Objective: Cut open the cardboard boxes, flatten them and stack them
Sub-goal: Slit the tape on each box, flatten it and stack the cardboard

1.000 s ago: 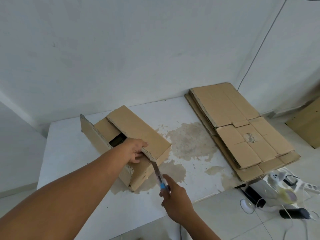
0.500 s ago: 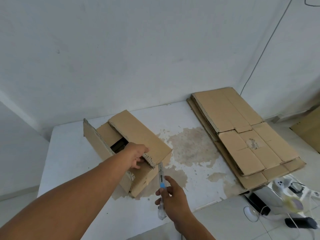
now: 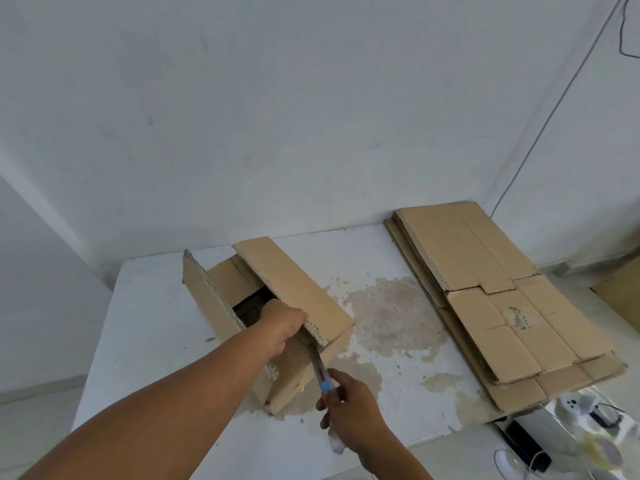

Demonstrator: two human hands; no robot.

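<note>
A brown cardboard box (image 3: 287,289) lies on a white table (image 3: 145,327), its top flaps partly open and a dark gap showing inside. My left hand (image 3: 282,325) grips the near end of the right flap at the box's opening. My right hand (image 3: 349,417) holds a utility knife (image 3: 320,367) with a blue slider. Its blade points up into the near end of the box, just under the flap edge. A stack of flattened boxes (image 3: 491,292) lies at the table's right side.
The tabletop has a large brown stain (image 3: 391,313) between the box and the stack. Walls close off the back and left. On the floor at lower right lie a power strip, cables and a dark object (image 3: 526,441). Another cardboard piece (image 3: 623,292) stands at far right.
My right hand has raised the knife from beside the box so its blade reaches the near end under the flap. My left hand keeps its grip on the flap. The camera has tilted.
</note>
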